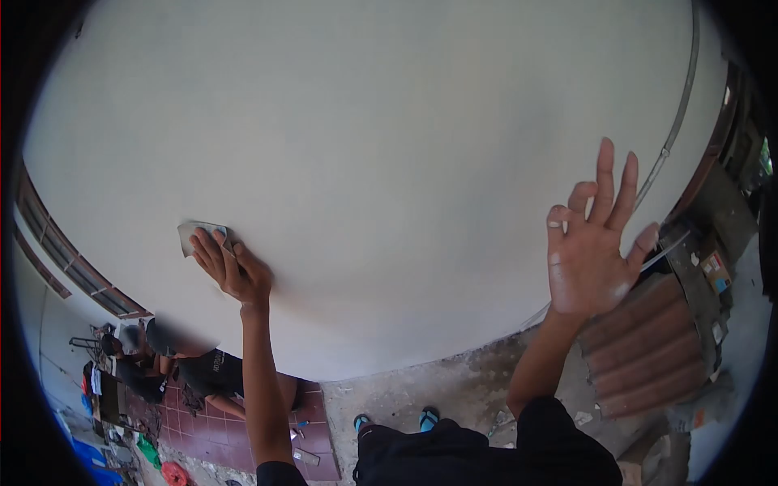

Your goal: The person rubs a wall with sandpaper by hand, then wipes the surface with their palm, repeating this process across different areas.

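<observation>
My left hand (235,266) presses a thin grey sheet (191,236) flat against the pale wall (365,162), its fingers lying together over the sheet. The sheet's left edge and top edge stick out past the fingertips. On the right, my right hand (590,257) is raised with the palm showing and the fingers apart, two of them partly bent. Whitish marks show on its palm and fingertips, and nothing is in it. A thin pipe (679,105) runs down the wall behind and right of this hand.
At the lower left, people in dark clothes (212,371) are close to the wall on red tiles (190,425). A barred window (69,255) is at the left. Reddish-brown corrugated sheets (644,344) and a cardboard box (716,271) lie at the right. Concrete floor (381,397) runs below.
</observation>
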A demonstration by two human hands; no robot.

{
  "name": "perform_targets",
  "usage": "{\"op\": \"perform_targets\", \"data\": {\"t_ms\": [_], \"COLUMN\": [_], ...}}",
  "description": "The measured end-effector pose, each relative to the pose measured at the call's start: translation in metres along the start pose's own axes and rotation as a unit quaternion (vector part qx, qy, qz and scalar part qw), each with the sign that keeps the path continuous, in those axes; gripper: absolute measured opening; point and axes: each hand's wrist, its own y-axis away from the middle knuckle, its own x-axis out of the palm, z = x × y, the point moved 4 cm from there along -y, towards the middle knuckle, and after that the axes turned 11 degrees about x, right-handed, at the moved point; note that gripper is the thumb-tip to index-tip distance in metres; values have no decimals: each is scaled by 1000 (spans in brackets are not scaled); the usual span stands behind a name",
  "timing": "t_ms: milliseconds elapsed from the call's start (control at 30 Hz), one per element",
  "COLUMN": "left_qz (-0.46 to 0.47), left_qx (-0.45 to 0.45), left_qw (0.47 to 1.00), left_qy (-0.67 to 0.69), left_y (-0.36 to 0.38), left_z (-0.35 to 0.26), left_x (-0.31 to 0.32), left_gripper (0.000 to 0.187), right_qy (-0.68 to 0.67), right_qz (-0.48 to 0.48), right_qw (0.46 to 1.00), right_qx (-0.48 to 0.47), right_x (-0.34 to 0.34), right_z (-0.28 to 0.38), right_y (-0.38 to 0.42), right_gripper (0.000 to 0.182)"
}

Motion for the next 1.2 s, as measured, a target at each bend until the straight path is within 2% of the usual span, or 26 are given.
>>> {"op": "perform_targets", "data": {"t_ms": [33, 100, 433, 533, 633, 733, 767, 800, 833, 867, 900, 967, 1033, 1067, 1100, 1133, 1167, 1200], "left_qz": [0, 6, 1, 8, 36, 47, 42, 65, 183, 214, 319, 417, 412, 402, 408, 409, 396, 384], "left_qx": [7, 22, 22, 25, 14, -73, -157, -190, -320, -302, -354, -379, -334, -336, -278, -215, -212, -279], "left_qw": [1000, 1000, 1000, 1000, 999, 980, 950, 916, 848, 815, 737, 591, 628, 635, 706, 770, 779, 781], "left_qy": [-3, 13, 1, 15, 16, 179, 268, 347, 380, 445, 480, 578, 570, 568, 508, 440, 438, 407], "left_y": [2, 1, 2, 3, -3, -19, -19, -18, -15, -7, -1, 20, 37, 43, 46, 48, 49, 53], "left_z": [0, 1, 2, 2, -4, -23, -38, -54, -74, -86, -95, -109, -119, -120, -120, -120, -118, -111], "left_x": [0, 1, -4, -4, -10, -42, -56, -68, -86, -89, -94, -91, -90, -93, -97, -100, -106, -112], "left_gripper": [40, 40, 40, 41, 41, 40, 38, 36, 33, 29, 26, 26, 24, 24, 25, 29, 29, 33], "right_qy": [-159, -243, -313, -271, -334, -325, -221, -112, -121, 59, 239, 314, 242, 291, 340, 369, 397, 477], "right_qz": [41, -21, -63, -75, -90, -128, -116, -101, -93, -104, -109, -90, -42, -49, -57, -73, -90, -124], "right_qw": [986, 969, 946, 956, 934, 929, 948, 951, 948, 946, 914, 883, 859, 810, 755, 742, 730, 718], "right_qx": [30, 26, 59, 86, 91, 118, 197, 271, 278, 301, 310, 338, 449, 507, 558, 555, 549, 493], "right_x": [-5, -6, 19, 27, 36, 40, 38, 35, 33, 27, 21, 13, 7, 8, 7, 8, 12, 10], "right_z": [-13, -33, -91, -112, -129, -147, -156, -167, -176, -185, -194, -215, -225, -227, -226, -220, -214, -204], "right_y": [2, 3, -2, -2, 2, 13, 22, 33, 45, 59, 71, 101, 132, 142, 151, 149, 144, 138], "right_gripper": [86, 85, 87, 80, 88, 91, 92, 93, 93, 96, 100, 101, 79, 61, 45, 34, 24, 24]}}
